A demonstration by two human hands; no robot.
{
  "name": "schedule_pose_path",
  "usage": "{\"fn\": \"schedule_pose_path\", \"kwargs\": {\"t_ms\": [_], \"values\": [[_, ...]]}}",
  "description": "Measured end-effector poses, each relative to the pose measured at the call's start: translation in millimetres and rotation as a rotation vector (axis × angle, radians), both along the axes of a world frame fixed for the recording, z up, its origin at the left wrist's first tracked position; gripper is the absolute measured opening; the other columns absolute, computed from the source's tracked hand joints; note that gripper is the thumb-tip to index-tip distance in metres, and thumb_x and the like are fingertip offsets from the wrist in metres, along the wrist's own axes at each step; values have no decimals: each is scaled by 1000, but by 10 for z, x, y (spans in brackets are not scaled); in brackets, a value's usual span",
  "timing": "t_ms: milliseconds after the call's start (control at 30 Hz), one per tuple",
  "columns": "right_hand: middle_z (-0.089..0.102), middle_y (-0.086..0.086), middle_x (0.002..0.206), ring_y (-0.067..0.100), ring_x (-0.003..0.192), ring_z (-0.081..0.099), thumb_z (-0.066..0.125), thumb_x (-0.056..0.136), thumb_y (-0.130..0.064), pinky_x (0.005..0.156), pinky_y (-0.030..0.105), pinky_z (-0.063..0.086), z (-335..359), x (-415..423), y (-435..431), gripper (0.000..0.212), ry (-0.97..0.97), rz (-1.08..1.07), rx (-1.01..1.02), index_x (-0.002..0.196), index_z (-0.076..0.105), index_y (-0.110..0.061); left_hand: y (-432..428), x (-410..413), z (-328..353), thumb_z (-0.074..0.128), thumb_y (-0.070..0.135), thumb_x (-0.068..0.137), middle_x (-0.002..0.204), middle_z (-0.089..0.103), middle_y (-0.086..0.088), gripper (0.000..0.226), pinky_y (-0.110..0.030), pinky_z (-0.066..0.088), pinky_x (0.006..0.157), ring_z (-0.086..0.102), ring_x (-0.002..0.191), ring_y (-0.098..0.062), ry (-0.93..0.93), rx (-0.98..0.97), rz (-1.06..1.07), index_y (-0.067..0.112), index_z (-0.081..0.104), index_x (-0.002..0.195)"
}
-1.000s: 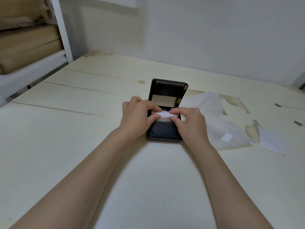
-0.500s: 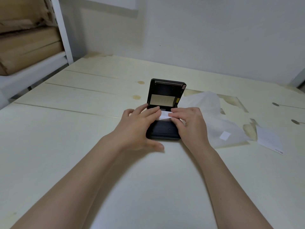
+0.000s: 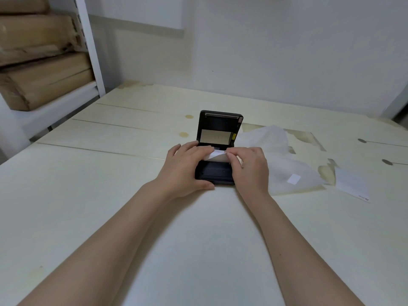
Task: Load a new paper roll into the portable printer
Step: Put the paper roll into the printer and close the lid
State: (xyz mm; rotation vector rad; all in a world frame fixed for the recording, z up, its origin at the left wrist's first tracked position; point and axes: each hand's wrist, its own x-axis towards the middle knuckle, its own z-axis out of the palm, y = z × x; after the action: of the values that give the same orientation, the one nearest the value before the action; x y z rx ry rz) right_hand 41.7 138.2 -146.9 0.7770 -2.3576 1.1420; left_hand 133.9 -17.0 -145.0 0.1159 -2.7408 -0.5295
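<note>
Left hand (image 3: 184, 167), mid-frame, braces the printer (image 3: 217, 151) body, fingers flat, gripping its edge. Right hand (image 3: 249, 166) pinches the paper strip (image 3: 217, 156) pulled from the seated roll. Lid (image 3: 219, 127) stands open behind. Likely step: feeding the leader; next, lay it straight and shut the lid. Pale wooden table (image 3: 110, 173); white wrapper (image 3: 278, 160) right; shelving (image 3: 90, 51) upper left.
</note>
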Motion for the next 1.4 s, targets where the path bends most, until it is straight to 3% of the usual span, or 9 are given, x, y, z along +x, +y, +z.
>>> {"fn": "schedule_pose_path", "kwargs": {"t_ms": [233,433,533,633,767,933,1067,1233,1400], "values": [[76,-5,95,24,98,55,64,89,-14,82,37,48,-31,-27,21,13,54,28,12,90,76,-17,23,25,-17,76,60,69,152,41,19,89,-43,3,121,19,148,-11,36,-42,18,33,39,145],[76,-6,92,24,98,57,66,85,-11,83,44,49,-41,-21,86,13,104,52,56,87,77,-17,39,39,11,77,62,66,149,47,19,85,-48,0,121,23,149,-14,73,-124,29,35,49,141],[77,-7,91,24,96,59,68,84,-12,85,44,48,-39,-14,104,13,128,53,77,88,79,-16,76,51,-19,78,59,65,146,53,13,81,-51,6,121,29,149,-21,105,-180,38,29,56,137],[78,-9,89,25,93,59,68,83,-14,84,40,44,-36,12,116,12,179,58,103,86,79,-17,104,54,-93,85,52,58,130,68,5,74,-57,22,115,48,138,-31,182,-245,49,21,68,123],[78,-10,91,26,92,60,66,83,-17,83,35,37,-40,67,193,14,218,72,138,82,80,-18,138,62,-151,86,46,62,119,74,6,60,-51,19,115,55,132,-32,259,-275,59,20,72,114],[78,-12,92,24,93,59,67,85,-20,84,34,38,-71,118,259,14,220,93,191,84,80,-22,147,136,-216,82,30,76,124,71,5,47,-48,14,114,53,133,-31,293,-298,49,21,71,121],[77,-14,93,20,94,56,68,85,-20,84,30,32,-98,154,317,12,223,100,209,85,80,-24,177,183,-217,82,18,77,118,74,4,38,-49,18,113,59,127,-33,322,-294,50,21,74,114],[78,-13,93,23,93,58,70,84,-20,82,35,39,-114,222,374,10,246,120,219,84,80,-22,194,186,-255,85,8,71,107,78,5,34,-48,24,110,67,115,-31,361,-305,59,24,78,101],[78,-13,92,22,93,58,68,84,-21,82,33,37,-116,260,408,12,188,115,190,84,80,-22,210,205,-223,79,16,78,95,80,7,13,-47,26,111,69,110,-30,406,-273,49,23,78,89]]}}
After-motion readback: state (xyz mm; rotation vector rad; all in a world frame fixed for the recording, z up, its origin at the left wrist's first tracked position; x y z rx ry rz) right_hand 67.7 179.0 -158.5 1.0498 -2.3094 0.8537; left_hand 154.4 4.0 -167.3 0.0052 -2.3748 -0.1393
